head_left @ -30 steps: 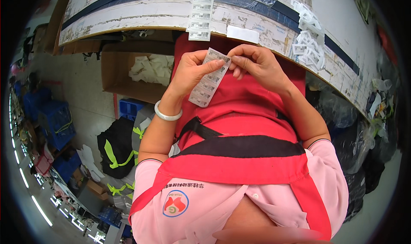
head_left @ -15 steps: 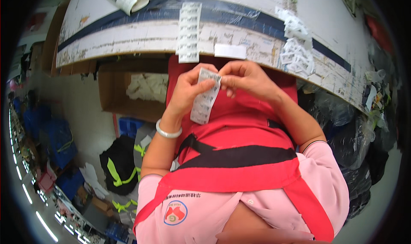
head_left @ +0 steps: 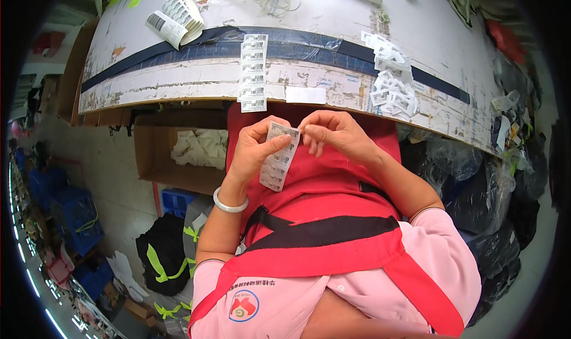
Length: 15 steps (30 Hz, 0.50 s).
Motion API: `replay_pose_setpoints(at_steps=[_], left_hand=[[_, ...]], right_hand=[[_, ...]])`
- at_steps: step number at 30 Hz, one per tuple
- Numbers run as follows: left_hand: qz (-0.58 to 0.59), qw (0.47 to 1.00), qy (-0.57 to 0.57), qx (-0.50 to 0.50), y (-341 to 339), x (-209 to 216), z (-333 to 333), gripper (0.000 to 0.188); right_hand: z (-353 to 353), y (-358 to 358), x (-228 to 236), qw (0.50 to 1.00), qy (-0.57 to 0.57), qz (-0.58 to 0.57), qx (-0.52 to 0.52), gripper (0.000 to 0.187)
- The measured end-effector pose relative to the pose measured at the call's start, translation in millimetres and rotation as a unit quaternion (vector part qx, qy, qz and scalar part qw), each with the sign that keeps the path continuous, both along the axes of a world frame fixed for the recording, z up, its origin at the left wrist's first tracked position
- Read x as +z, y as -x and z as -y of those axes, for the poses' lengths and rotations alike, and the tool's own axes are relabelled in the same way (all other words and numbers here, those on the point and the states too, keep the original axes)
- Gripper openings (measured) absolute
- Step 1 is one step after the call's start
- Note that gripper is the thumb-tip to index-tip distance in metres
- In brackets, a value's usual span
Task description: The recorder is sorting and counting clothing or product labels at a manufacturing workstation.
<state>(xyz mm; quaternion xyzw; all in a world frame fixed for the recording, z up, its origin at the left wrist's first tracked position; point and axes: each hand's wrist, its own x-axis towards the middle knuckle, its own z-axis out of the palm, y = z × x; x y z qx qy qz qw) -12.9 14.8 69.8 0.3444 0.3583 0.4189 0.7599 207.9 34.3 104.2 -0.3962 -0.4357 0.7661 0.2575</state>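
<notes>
The left hand (head_left: 251,150) pinches a label strip (head_left: 273,173) between thumb and fingers, below the bench's (head_left: 333,77) near edge. The right hand (head_left: 344,136) has fingertips at the strip's upper right corner; their grip cannot be determined. A second strip (head_left: 253,72) overhangs that edge.

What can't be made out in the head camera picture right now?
In the head view:
- Left hand: some fingertips hidden behind the label strip.
- Right hand: fingertips too small to tell whether they pinch anything.
- Cardboard box: right end hidden behind the red apron.
- Tabletop: far side cut off by the upper edge.
</notes>
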Motion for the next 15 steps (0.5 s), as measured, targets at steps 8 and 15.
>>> replay_pose_setpoints(at_steps=[8, 15], left_hand=[[0.014, 1.000, -0.008, -0.017, -8.3, -2.7, 4.9, 0.012], [0.022, 1.000, -0.008, -0.013, -10.7, 2.5, 3.2, 0.030]], right_hand=[[7.3, 2.5, -1.8, 0.998, 0.044, -0.051, -0.001, 0.019], [8.3, 4.0, -17.9, 0.993, 0.096, -0.075, 0.005, 0.018]])
